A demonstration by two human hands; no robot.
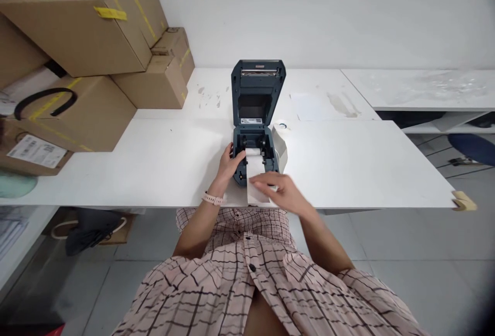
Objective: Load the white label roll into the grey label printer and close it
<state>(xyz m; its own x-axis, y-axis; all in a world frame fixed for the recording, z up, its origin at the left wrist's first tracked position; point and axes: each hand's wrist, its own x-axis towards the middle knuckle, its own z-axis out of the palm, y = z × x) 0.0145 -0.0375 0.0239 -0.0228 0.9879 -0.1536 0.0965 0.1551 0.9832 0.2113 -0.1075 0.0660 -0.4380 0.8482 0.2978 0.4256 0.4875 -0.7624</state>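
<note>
A dark blue label printer (236,171) stands on the white table with its lid (258,88) swung up. Inside sits a small roll of white label paper (254,158), its strip running out over the printer's front toward the table edge. My left hand (231,163) grips the printer's left wall, thumb over the rim beside the roll, fingers partly hidden behind the side. My right hand (280,189) is over the front of the printer, its thumb and fingers closed at the paper strip. A larger white label roll (280,145) stands against the printer's right side.
Cardboard boxes (77,32) with yellow tape are stacked on the left of the table (348,166). A sheet of paper (309,106) lies at the back right. A beige corner guard (464,201) covers the right front corner. A blue stool (474,149) stands beyond it.
</note>
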